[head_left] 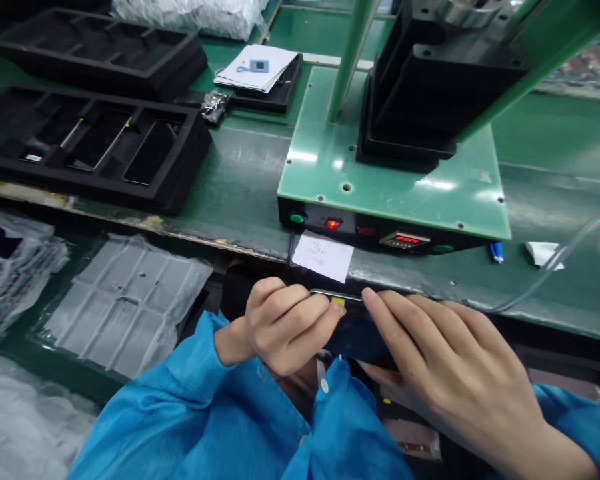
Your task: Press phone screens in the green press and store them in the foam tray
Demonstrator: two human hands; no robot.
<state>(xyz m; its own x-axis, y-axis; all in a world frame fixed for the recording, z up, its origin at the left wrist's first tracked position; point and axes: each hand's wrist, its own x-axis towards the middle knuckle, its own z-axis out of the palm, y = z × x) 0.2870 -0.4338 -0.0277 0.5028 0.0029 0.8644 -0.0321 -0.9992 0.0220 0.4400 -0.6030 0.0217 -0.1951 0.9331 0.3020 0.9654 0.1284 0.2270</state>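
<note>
Your sleeves point(195, 413) blue | panel point(355, 333) in your left hand point(280, 327) dark, tab point(338, 302) yellow | machine base point(330, 153) beyond it green | note point(323, 256) white

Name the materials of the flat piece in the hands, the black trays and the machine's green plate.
The flat piece: dark, glossy, with a bright metallic edge; likely glass in a metal frame, mostly hidden by the left hand and right hand. The black trays: matte, thick-walled cutouts; probably foam. The green plate: smooth, with glare patches and screw holes; apparently rigid resin board.

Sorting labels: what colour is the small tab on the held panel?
Yellow tab on the dark panel; head view.
</note>
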